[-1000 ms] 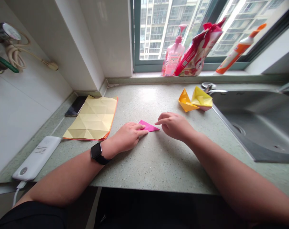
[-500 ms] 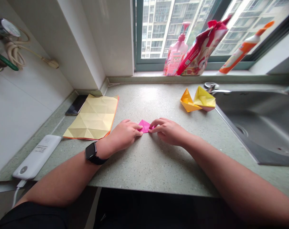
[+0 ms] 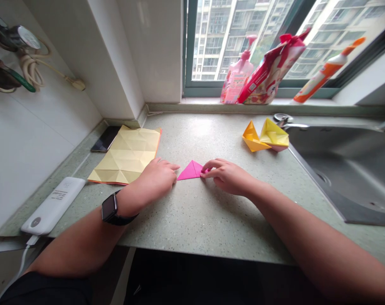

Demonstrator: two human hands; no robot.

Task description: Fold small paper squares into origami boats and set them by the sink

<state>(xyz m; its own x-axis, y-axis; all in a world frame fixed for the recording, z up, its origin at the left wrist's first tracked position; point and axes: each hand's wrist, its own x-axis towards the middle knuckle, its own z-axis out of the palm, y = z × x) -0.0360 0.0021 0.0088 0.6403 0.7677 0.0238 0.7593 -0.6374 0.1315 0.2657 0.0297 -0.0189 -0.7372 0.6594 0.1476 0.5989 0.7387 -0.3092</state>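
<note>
Folding in hand: pink paper triangle (image 3: 189, 171) on the counter (image 3: 211, 224), left hand (image 3: 157, 178) open beside it, right hand (image 3: 228, 177) touching its corner with the fingertips, pinch unclear, next crease wanting a firm press

"What sort of place is this?"

"A home kitchen, it seems."

"What shows that?"

"A stainless steel sink (image 3: 341, 169) set in a speckled stone countertop (image 3: 205, 224), a pink pump bottle (image 3: 237, 80) on the sill, and apartment towers (image 3: 230, 42) outside."
</note>
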